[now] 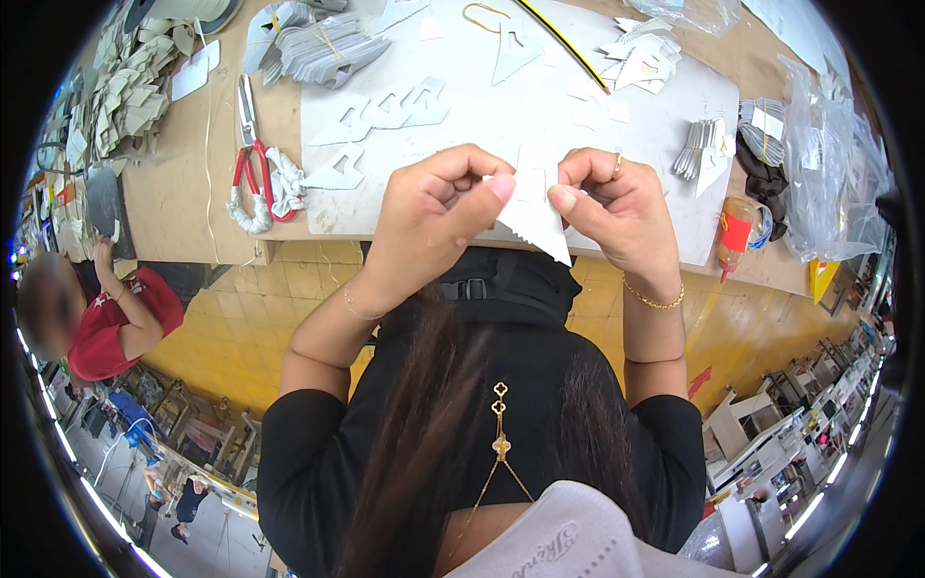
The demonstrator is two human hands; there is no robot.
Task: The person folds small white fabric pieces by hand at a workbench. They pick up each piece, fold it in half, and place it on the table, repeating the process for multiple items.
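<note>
Between both hands, over the near edge of the table, is a white cut piece point(541, 223) with a zigzag edge, its pointed end hanging down. My left hand point(445, 204) pinches its left side between thumb and forefinger. On the other side, my right hand point(619, 204) grips it with thumb and curled forefinger. Whether the piece is one layer or two I cannot tell. A white sheet point(405, 207) covers the table beneath. Several similar pale pieces with cut-outs, such as one cut piece point(337, 168), lie on it to the left.
Red-handled scissors point(253, 164) lie at left, below banded grey bundles point(323, 50). A yellow-and-black pencil point(567, 46) lies at the back. On the right are fanned stacks point(705, 154), an orange bottle point(736, 236) and plastic bags point(833, 159). A co-worker in red point(145, 323) sits left.
</note>
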